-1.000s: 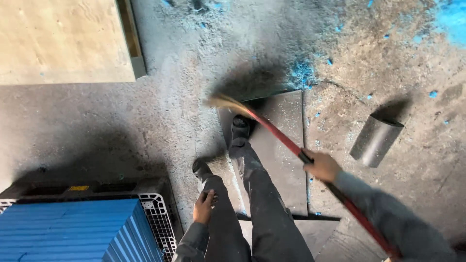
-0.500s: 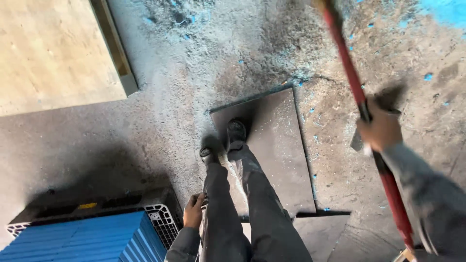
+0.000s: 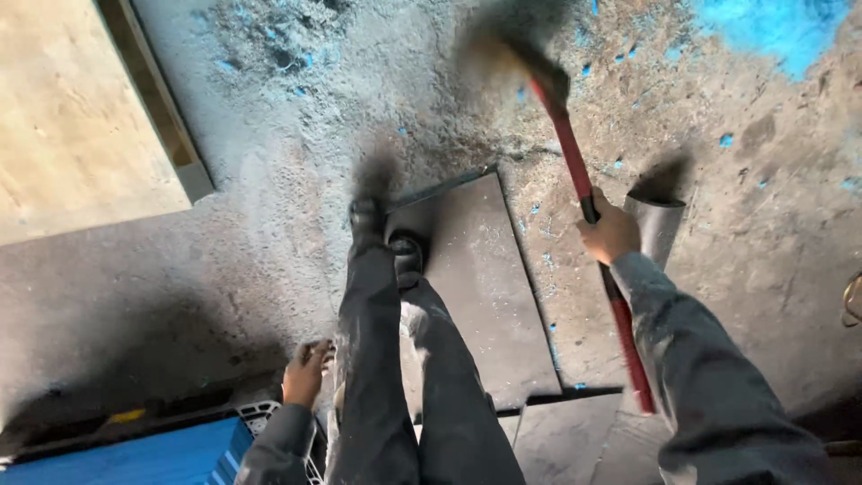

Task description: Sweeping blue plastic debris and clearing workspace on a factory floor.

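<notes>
The broom (image 3: 575, 171) slants across the dusty floor (image 3: 269, 224), its red handle running from the blurred brush head near the top of the view down past the person's right side. The right hand (image 3: 611, 232) is closed tight around the handle about halfway along. The left hand (image 3: 305, 373) hangs loosely beside the left leg, fingers curled and holding nothing, just above a blue crate (image 3: 135, 458). Both feet stand at the edge of a dark metal plate (image 3: 485, 287).

Workshop floor: dusty concrete (image 3: 269, 224), steel plate (image 3: 485, 287), blue crate (image 3: 153, 458).
</notes>
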